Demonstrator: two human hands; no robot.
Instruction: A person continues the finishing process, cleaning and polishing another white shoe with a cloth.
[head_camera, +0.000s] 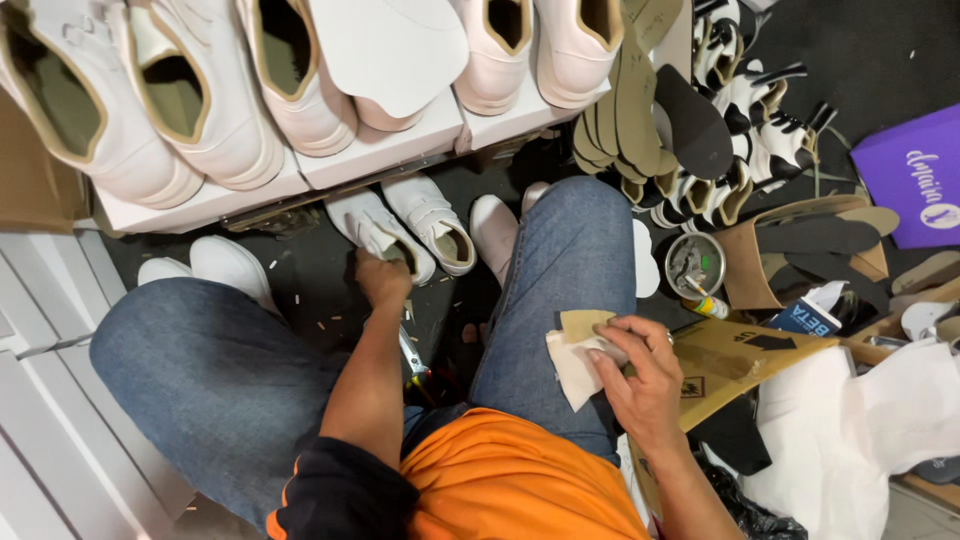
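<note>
- The person sits with knees spread, in blue jeans (210, 380) and an orange shirt (510, 480), looking down at a dark floor (310, 290) in the middle of the frame.
- The left hand (382, 278) reaches down between the knees, at centre frame, with its fingers closed on the heel end of a white shoe (372, 232) lying on the floor.
- A second white shoe (436, 222) lies just beside the first on its right, the two nearly touching along their sides.
- The right hand (640, 368), lower right of centre, pinches a pale insole piece (572, 362) between thumb and fingers, resting it on the right thigh.
- A cardboard box flap (730, 360) sits just to the right of that hand, its edge touching the leg.
- Across the top of the frame a row of white high-top shoes (200, 90) stands on white boxes (380, 150), whose front edge overhangs the floor strip where the left hand works.
- The open floor is narrow: shut in by the boxes above, the legs on either side, and a white shoe toe (495, 225) against the right knee.
- At the upper right, stacked brown insoles (630, 110) and a small round tin (695, 265) crowd the space beyond the right knee.
- Small scraps dot the dark floor near the left hand.
</note>
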